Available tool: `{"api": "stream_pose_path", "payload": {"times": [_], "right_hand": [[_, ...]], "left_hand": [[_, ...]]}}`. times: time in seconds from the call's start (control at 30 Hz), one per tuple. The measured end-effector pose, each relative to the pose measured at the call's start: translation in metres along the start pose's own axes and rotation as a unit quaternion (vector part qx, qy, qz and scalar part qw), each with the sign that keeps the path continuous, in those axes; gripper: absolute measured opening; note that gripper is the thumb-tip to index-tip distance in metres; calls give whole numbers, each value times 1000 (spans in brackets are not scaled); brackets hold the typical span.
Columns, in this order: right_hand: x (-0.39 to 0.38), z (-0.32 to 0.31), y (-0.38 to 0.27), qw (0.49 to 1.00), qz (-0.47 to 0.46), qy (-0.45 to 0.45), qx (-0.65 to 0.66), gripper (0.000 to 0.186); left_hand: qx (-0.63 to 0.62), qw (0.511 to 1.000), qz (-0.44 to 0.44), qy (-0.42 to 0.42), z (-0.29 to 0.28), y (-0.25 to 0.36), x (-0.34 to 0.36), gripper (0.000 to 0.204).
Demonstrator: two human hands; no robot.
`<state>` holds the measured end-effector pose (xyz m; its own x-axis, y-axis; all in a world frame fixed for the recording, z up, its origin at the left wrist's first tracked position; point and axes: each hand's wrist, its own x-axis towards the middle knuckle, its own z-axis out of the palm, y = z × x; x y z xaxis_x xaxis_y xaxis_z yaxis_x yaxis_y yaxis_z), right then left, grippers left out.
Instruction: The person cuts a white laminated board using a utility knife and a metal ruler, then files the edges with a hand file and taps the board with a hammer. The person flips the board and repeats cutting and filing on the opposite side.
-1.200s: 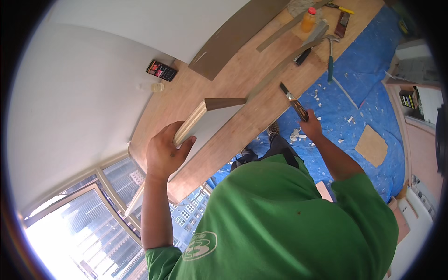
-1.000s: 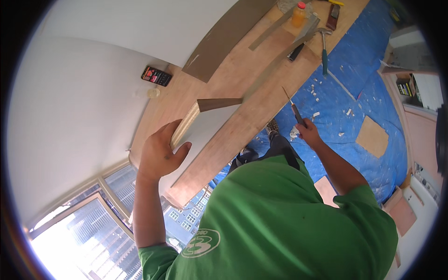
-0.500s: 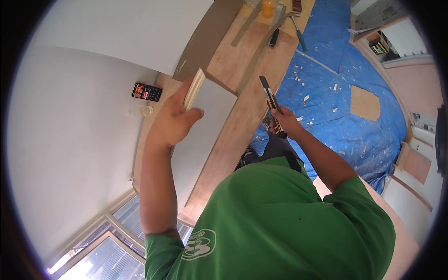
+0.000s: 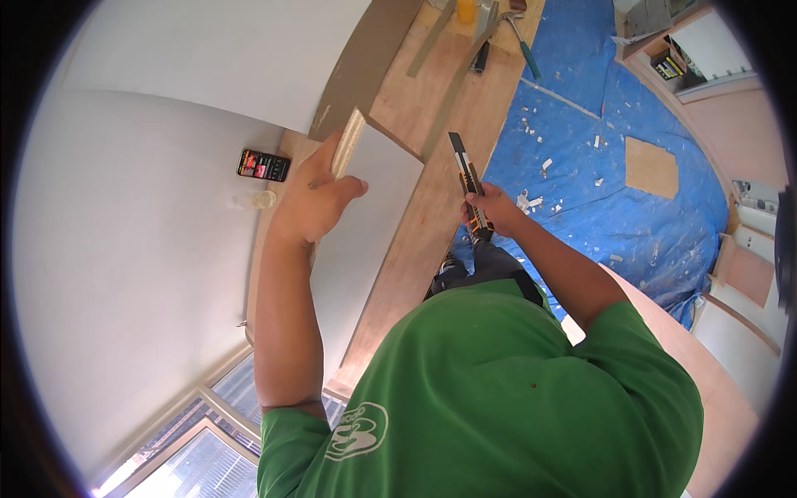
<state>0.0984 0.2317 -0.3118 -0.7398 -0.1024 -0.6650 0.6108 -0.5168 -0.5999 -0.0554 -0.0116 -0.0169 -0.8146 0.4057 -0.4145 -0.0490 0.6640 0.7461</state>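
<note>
My left hand (image 4: 314,202) grips the upper edge of a white plasterboard panel (image 4: 369,207), holding it tilted over a long wooden bench (image 4: 432,191). The panel's pale cut edge shows beside my thumb. My right hand (image 4: 488,207) is closed on a utility knife (image 4: 465,170) with a black and orange handle, blade end pointing away from me, just right of the panel and apart from it.
A small dark device (image 4: 264,165) and a clear cup (image 4: 259,200) lie on a white surface at left. A brown board (image 4: 365,62), strips, a hammer (image 4: 519,37) and a yellow bottle (image 4: 466,10) sit at the bench's far end. Blue tarp (image 4: 598,174) with white scraps covers the floor; windows lower left.
My left hand has lifted and swung the panel from nearly flat to a steeper tilt, closer to me. My right hand with the knife has come in toward the panel's right edge.
</note>
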Motion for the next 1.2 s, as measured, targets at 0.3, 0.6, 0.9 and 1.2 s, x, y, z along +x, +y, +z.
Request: {"api": "stream_pose_path", "payload": {"times": [0.3, 0.6, 0.9, 1.2], "right_hand": [[17, -9, 23, 993, -15, 27, -118, 15], [24, 5, 48, 963, -51, 95, -247, 25], [46, 3, 52, 975, -45, 76, -204, 32], [42, 3, 43, 992, -11, 68, -104, 31]], "left_hand": [[-48, 998, -18, -24, 8, 11, -2, 81], [-54, 996, -63, -10, 17, 25, -8, 86], [-76, 996, -51, -24, 17, 16, -4, 81], [-89, 995, -46, -24, 17, 15, -6, 81]]}}
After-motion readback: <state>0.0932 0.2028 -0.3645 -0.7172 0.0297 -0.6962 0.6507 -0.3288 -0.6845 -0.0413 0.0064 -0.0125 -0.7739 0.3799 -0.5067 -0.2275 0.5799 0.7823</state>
